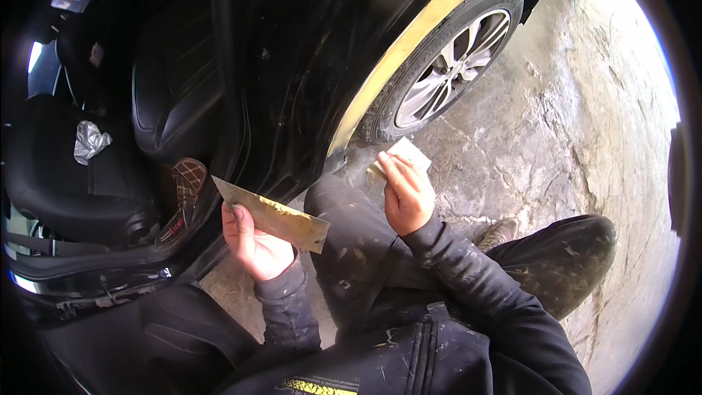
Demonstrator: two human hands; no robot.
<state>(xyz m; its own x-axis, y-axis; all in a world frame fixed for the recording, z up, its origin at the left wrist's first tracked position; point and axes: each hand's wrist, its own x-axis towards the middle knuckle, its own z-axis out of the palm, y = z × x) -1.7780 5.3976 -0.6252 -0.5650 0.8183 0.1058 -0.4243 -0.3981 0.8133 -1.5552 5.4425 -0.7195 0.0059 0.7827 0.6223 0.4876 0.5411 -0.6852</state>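
Your left hand (257, 247) pinches a flat plate (301, 234) near its left end — the thumb lies over the top face, and the fingers go underneath. On the plate there is a yellowish paste (281, 209), mostly along the far edge. Your right hand (408, 197) is closed around a small pale flat piece (414, 152), which sticks out past the fingertips, near the lower end of the yellow strip (409, 33) on the car. I cannot tell if the piece touches the car.

The plate is held only by one end, so its free right corner could dip if the thumb becomes loose, and then the paste may slide over the edge onto your knee (333, 194) or the floor (545, 121). The seat (55, 183), with crumpled foil (91, 143) on it, is also exposed if the plate swings left. With your right hand near the tyre (380, 113), a careless turn of the wrist could rub the piece against rubber — and dirt may come on it.
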